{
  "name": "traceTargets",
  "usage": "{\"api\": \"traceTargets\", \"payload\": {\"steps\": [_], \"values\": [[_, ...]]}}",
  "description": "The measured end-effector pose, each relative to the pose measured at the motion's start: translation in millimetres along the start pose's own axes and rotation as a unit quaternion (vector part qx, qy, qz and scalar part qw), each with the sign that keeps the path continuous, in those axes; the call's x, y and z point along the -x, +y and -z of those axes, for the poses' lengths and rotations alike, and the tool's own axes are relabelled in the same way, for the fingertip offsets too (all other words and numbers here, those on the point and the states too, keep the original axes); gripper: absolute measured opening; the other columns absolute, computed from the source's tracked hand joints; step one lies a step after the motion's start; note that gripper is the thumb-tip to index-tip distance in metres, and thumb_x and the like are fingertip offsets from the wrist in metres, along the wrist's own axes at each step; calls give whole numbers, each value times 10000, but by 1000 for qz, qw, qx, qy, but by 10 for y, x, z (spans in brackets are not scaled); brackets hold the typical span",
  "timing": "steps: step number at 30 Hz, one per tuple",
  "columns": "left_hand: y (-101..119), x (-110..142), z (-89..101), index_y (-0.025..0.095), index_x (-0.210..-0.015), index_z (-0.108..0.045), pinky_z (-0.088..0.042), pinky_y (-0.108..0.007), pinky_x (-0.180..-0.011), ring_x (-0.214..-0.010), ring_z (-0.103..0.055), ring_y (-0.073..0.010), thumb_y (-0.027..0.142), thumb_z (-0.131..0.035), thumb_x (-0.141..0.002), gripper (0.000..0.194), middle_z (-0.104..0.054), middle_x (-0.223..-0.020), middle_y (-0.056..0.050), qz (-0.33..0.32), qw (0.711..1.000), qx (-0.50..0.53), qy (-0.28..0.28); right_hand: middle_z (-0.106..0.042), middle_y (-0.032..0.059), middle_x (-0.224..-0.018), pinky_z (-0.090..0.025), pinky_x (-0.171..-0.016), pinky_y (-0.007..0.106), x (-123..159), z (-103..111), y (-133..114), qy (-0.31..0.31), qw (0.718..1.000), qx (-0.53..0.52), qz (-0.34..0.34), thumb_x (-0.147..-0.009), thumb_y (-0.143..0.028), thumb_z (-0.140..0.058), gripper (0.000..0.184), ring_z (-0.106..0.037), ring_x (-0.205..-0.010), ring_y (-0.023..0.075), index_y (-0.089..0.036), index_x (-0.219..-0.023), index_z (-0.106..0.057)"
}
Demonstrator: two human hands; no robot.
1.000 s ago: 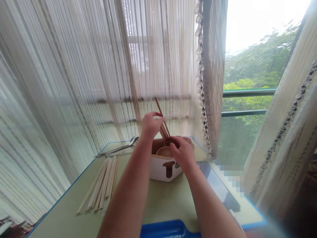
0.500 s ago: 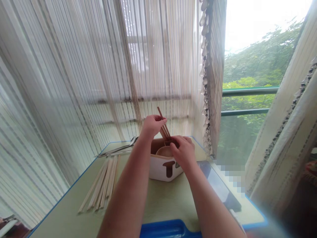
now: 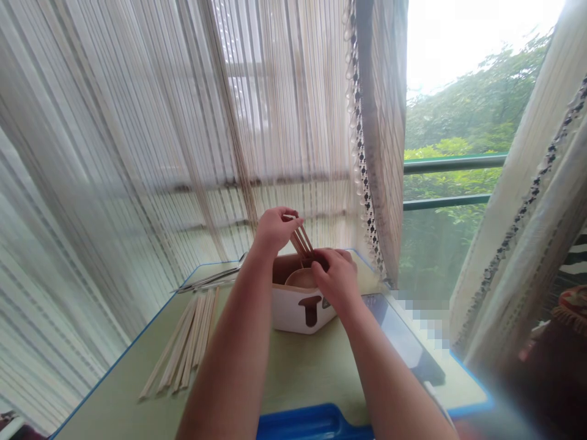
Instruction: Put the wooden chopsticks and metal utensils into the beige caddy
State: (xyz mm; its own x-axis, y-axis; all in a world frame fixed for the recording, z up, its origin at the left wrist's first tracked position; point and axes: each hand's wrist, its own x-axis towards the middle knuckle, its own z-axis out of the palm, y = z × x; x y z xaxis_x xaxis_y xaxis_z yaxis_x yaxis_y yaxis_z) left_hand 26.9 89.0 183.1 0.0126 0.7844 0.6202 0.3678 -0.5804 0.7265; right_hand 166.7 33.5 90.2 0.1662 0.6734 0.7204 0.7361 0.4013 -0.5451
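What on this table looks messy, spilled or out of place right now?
Nothing looks spilled or broken. The pale sticks lie loosely fanned on the table, ends uneven, so a bit untidy. The metal utensils reach the table's left edge, perhaps past it. The brown sticks leaning in the white box look fine.

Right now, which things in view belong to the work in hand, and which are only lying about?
In the work:
left hand, at the upper ends of the brown sticks
right hand, at the white box

Seemingly just lying about, no hand on them:
pale sticks
metal utensils
dark flat panel
blue tray, partly cut off
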Motion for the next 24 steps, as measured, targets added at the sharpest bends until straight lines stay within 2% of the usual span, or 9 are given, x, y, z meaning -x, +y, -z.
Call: {"api": "traceTargets", "payload": {"steps": [5, 9, 13, 24], "values": [[66, 22, 45, 145, -781, -703, -464, -278, -617, -650, -617, -173, 296, -666, -671, 190, -680, -702, -64, -25, 998, -42, -38, -682, 29, -1013, -355, -909, 381, -3, 17, -10, -4, 1000, 3, 2, -759, -243, -524, 278, -494, -1039, 242, -242, -991, -677], [79, 32, 43, 148, -859, -697, -470, -270, -619, -633, -612, -155, 356, -621, -727, 258, -685, -712, -58, -41, 997, -69, -5, -679, 12, -1026, -352, -919, 368, 7, 26, -28, -12, 1000, 5, -10, -764, -253, -518, 280, -490, -1046, 231, -240, -997, -673], [105, 46, 42, 159, -902, -697, -479, -268, -649, -659, -623, -152, 347, -591, -760, 259, -694, -745, -60, -62, 994, -87, 31, -675, 11, -1034, -356, -919, 366, 10, 40, -39, -16, 1000, 13, -7, -768, -252, -513, 275, -490, -1041, 228, -238, -992, -673], [218, 101, 27, 183, -811, -729, -477, -290, -676, -702, -629, -175, 312, -598, -746, 194, -703, -735, -54, -63, 978, -193, 48, -670, 17, -1041, -366, -931, 373, 5, 36, -41, -17, 999, 26, 7, -781, -262, -505, 257, -497, -1043, 230, -231, -952, -695]]}}
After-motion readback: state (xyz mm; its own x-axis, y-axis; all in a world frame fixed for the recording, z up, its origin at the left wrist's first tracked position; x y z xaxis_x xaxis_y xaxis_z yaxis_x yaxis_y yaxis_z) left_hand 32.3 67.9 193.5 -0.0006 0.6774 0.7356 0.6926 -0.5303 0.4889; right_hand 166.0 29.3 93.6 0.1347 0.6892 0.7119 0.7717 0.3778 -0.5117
